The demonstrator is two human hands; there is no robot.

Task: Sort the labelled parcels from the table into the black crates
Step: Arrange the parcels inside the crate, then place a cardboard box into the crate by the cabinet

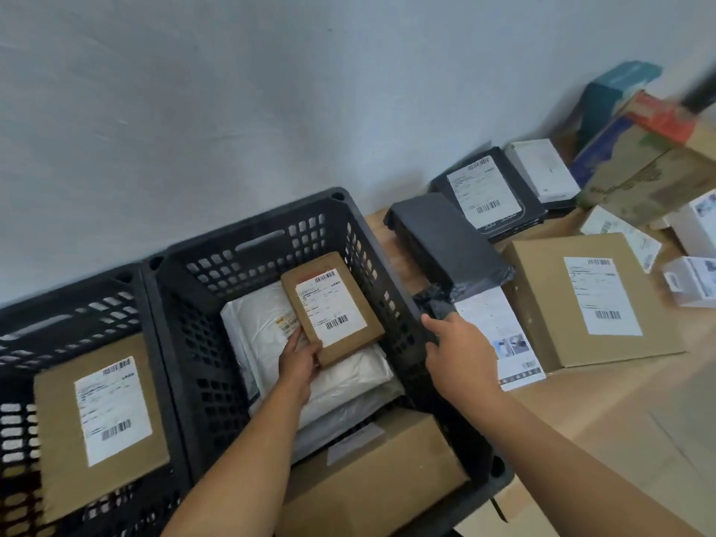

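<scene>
My left hand (300,360) is inside the middle black crate (248,242) and grips the near corner of a small brown labelled box (331,312). That box rests tilted on white plastic mailers (348,375) in the crate. My right hand (455,348) reaches over the crate's right wall and touches the crumpled end of a black plastic-wrapped parcel (449,242) lying on the wooden table (604,397). Whether its fingers hold the wrap is not clear. A second black crate (50,304) on the left holds a flat brown labelled box (98,416).
On the table lie a large brown labelled box (589,300), a white leaflet-like pack (499,335), a black flat parcel with a label (492,191), small white boxes (693,281) and stacked cartons (651,157) at the back right. A plain wall stands behind.
</scene>
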